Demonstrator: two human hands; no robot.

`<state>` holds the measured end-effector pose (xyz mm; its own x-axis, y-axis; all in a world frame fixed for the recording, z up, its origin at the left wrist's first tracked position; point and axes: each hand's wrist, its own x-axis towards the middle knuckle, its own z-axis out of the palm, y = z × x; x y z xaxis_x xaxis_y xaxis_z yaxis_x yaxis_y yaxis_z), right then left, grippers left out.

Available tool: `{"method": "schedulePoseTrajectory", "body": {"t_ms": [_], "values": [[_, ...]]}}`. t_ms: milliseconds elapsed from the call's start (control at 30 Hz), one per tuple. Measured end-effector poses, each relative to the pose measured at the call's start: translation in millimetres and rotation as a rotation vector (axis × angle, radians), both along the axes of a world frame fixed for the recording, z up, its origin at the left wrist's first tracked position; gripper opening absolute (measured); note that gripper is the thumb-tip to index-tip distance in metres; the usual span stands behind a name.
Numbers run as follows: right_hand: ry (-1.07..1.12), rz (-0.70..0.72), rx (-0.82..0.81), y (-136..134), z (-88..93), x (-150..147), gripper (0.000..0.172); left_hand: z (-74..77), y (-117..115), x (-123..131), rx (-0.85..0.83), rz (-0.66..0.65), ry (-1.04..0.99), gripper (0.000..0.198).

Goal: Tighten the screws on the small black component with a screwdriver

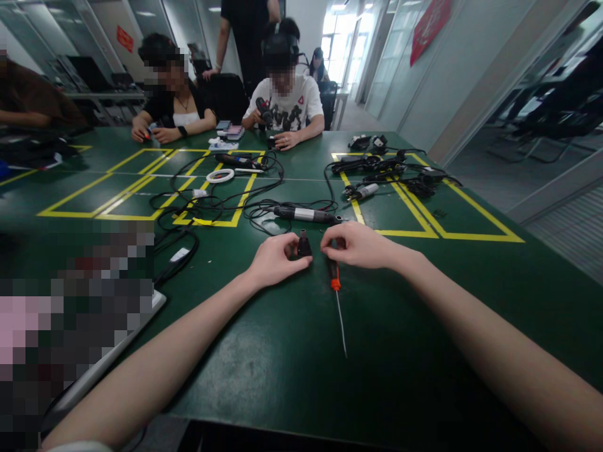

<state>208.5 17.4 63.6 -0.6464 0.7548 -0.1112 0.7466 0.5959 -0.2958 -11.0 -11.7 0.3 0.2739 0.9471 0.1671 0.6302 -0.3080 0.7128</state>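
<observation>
My left hand [279, 258] is closed around a small black plug-like piece [304, 246] with a metal-looking tip that points up. A short gap separates it from my right hand [354, 243], whose thumb and fingertips are pinched together. Whatever sits in that pinch, if anything, is too small or hidden to make out. Just below those fingers is a screwdriver [335, 284] with a black and orange handle, its thin shaft pointing toward me. Part of its handle is covered by my right hand. Beyond my hands lies a black and silver cylindrical tool [306, 215] with a cable.
Tangled black cables [282, 179] and a white ring [220, 176] lie on the green table [264, 376], marked with yellow tape. More cables [381, 164] are heaped at the right. A laptop [157, 300] stands at the left. Across the table, a person [287, 107] holds a dark tool.
</observation>
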Motion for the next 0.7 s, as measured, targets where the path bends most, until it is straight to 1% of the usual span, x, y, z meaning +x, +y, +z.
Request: {"method": "schedulePoseTrajectory", "body": {"t_ms": [67,100,167,200,233,367,433,500,533,600,667,700], "values": [[-0.038,-0.070,0.011,-0.2,1.5,0.6,0.023,-0.5,0.2,-0.2,0.013,0.022,0.000,0.030],[-0.062,-0.098,0.009,-0.9,1.3,0.4,0.027,-0.9,0.3,-0.4,0.020,0.034,-0.001,0.031],[-0.109,-0.130,-0.014,-3.3,-0.9,-0.8,0.036,-1.8,0.7,-0.7,0.033,0.052,-0.007,0.031],[-0.127,-0.136,-0.030,-4.9,-2.4,-1.8,0.038,-2.3,1.0,-0.7,0.041,0.061,-0.011,0.031],[-0.141,-0.136,-0.046,-6.4,-3.9,-2.9,0.036,-2.7,1.2,-0.7,0.049,0.071,-0.017,0.032],[-0.118,-0.098,-0.111,-10.9,-4.7,-6.4,0.018,-4.2,2.1,0.2,0.043,0.091,-0.017,0.032],[-0.076,-0.068,-0.139,-11.6,-0.6,-6.0,0.018,-4.9,2.5,0.7,0.024,0.077,-0.004,0.031],[0.015,-0.056,-0.147,-11.9,5.9,-3.8,0.020,-5.7,2.6,1.0,0.017,0.049,0.002,0.032],[0.101,-0.058,-0.140,-12.2,9.9,-2.2,0.022,-6.1,2.6,1.1,0.014,0.033,-0.004,0.035],[0.343,-0.072,-0.104,-13.8,18.6,1.3,0.026,-6.6,2.5,1.0,0.004,-0.001,-0.025,0.043],[0.583,-0.087,-0.019,-16.9,27.7,4.3,0.027,-6.4,2.3,0.6,0.001,-0.036,-0.028,0.046],[0.677,-0.099,0.057,-19.0,31.9,5.3,0.027,-6.2,2.2,0.2,0.003,-0.057,-0.019,0.043]]}}
